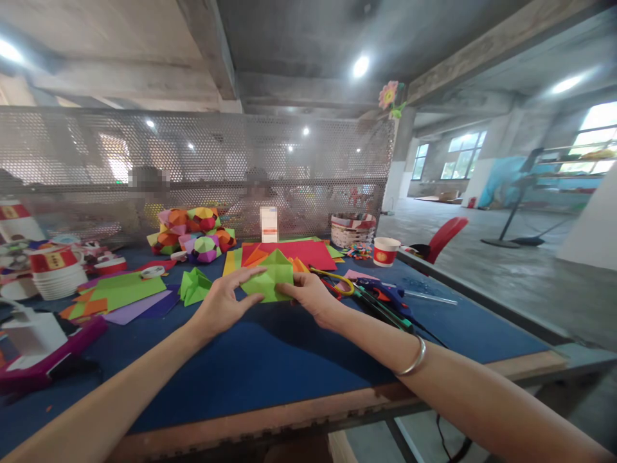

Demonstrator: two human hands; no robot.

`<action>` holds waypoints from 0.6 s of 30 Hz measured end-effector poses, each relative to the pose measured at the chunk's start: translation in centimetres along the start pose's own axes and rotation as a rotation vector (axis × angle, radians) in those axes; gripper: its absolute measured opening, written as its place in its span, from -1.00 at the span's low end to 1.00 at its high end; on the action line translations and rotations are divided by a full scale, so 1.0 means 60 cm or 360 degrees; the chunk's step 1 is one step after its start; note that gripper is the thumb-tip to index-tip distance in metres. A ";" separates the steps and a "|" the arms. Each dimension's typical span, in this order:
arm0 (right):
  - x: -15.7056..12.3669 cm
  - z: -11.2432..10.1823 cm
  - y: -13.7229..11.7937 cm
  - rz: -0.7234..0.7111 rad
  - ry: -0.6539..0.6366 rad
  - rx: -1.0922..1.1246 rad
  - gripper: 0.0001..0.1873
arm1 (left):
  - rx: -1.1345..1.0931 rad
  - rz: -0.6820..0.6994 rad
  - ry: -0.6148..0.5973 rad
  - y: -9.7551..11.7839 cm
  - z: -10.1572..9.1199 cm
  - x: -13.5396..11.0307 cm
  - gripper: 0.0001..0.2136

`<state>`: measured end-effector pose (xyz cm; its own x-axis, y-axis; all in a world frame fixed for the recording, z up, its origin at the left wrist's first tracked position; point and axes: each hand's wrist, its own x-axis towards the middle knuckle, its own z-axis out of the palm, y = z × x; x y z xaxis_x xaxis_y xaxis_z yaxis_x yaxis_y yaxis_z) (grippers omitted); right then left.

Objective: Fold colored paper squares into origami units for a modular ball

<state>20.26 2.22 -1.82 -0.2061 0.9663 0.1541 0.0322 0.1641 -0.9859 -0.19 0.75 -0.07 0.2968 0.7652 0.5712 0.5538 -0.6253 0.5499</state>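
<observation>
A folded green paper piece lies on the blue table in front of me. My left hand presses its left edge with the fingers stretched flat over it. My right hand pinches its right edge with closed fingers. A silver bangle circles my right wrist. Another folded green piece sits just left of my left hand.
Red, orange and yellow sheets lie behind the paper, green and purple sheets to the left. Scissors and tools rest at the right. Colourful paper balls, a basket, a red cup and a mesh screen stand at the back.
</observation>
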 end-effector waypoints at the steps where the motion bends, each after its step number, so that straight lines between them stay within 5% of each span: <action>1: 0.000 0.001 0.000 -0.0002 -0.0006 -0.0001 -0.89 | 0.0005 -0.0003 0.0000 0.000 0.000 0.000 -0.57; 12: -0.003 0.007 0.001 -0.0181 -0.0120 -0.0053 -0.83 | 0.0038 0.0010 0.0188 -0.006 0.007 0.000 -0.81; 18: -0.001 0.003 0.007 -0.0415 -0.0098 -0.0512 -0.71 | 0.0030 0.0091 0.0196 -0.006 0.006 0.002 -0.93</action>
<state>20.13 2.17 -2.27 -0.3057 0.8722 0.3818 0.2733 0.4645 -0.8424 -0.07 1.13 -0.43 0.2314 0.7031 0.6724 0.5534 -0.6636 0.5034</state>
